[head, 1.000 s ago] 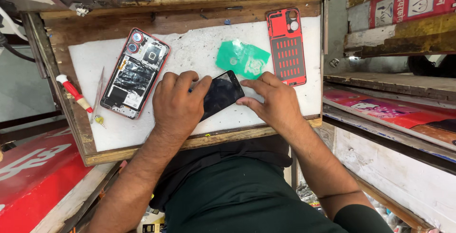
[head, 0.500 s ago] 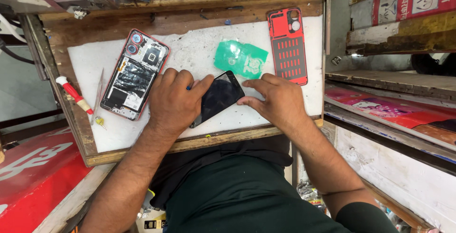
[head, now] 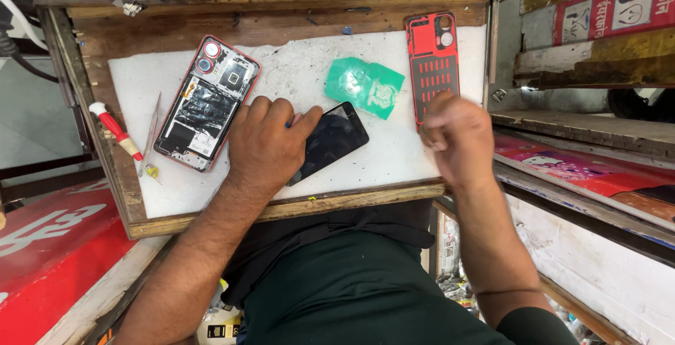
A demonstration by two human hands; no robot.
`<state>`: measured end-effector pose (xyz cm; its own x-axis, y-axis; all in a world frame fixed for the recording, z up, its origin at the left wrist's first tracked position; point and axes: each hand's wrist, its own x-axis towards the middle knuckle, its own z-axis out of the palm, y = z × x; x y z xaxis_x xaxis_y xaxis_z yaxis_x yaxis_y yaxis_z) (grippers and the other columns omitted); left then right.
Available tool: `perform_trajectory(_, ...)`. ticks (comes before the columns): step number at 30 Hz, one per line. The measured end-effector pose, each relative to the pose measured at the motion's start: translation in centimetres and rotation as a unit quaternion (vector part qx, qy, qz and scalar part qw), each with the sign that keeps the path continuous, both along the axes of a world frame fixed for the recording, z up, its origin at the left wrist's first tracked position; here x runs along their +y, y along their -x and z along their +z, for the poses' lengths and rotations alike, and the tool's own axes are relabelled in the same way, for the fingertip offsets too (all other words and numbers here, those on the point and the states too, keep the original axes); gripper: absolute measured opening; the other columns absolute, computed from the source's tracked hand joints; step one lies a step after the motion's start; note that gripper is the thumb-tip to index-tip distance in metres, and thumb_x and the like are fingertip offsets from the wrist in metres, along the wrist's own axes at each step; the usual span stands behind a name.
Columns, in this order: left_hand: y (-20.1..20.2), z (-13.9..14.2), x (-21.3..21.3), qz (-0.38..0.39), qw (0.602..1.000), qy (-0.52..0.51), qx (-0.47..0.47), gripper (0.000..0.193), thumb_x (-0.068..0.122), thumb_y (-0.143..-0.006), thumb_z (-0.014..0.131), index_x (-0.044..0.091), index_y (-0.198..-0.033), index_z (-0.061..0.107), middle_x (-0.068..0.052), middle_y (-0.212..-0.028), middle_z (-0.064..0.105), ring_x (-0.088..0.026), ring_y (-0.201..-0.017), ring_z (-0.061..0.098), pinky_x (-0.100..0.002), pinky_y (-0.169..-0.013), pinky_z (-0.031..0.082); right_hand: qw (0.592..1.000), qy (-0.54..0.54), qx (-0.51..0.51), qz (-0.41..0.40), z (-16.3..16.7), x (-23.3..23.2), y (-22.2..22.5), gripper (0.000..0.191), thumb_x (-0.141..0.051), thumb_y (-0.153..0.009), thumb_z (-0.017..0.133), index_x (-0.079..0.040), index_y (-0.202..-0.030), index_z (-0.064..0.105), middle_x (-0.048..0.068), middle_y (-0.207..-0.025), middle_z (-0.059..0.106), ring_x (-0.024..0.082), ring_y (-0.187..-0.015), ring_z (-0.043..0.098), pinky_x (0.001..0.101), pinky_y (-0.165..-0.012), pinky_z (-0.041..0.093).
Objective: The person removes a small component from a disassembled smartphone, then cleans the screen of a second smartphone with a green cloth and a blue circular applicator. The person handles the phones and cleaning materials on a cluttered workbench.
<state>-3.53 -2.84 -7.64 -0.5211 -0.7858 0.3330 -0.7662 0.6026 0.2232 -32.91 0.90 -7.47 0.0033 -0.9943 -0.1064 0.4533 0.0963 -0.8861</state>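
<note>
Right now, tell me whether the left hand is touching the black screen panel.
Touching. The head view shows the left hand pressed on the black screen panel, covering its left end.
</note>
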Motion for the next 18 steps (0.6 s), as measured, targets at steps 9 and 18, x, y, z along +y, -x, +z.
perform_trajectory(9,-0.1,0.4,0.0,-0.001,1.0,0.006,0.003,0.024,0.011,-0.093,0.073,0.023,-0.112,0.079,0.001,-0.081,0.05,-0.02,-0.076,0.051,-0.037,-0.065,0.04,0.806,0.052,0.532,0.253,4.2,-0.5,-0.2,0.028,-0.034,-0.097,0.075,-0.008,-0.087,0.076,0.011,-0.097,0.072,0.022,-0.077,0.065,0.0338,-0.065,0.053)
perform_trajectory(18,-0.2,0.6,-0.1,-0.007,1.0,0.016,0.012,0.024,0.01,-0.095,0.072,0.022,-0.115,0.078,0.0,-0.081,0.05,-0.02,-0.077,0.051,-0.038,-0.067,0.04,0.837,0.058,0.513,0.182,1.7,-1.9,-3.9,0.051,-0.025,-0.083,0.083,-0.011,-0.131,0.071,0.006,-0.092,0.063,0.019,-0.068,0.053,0.0338,-0.06,0.045)
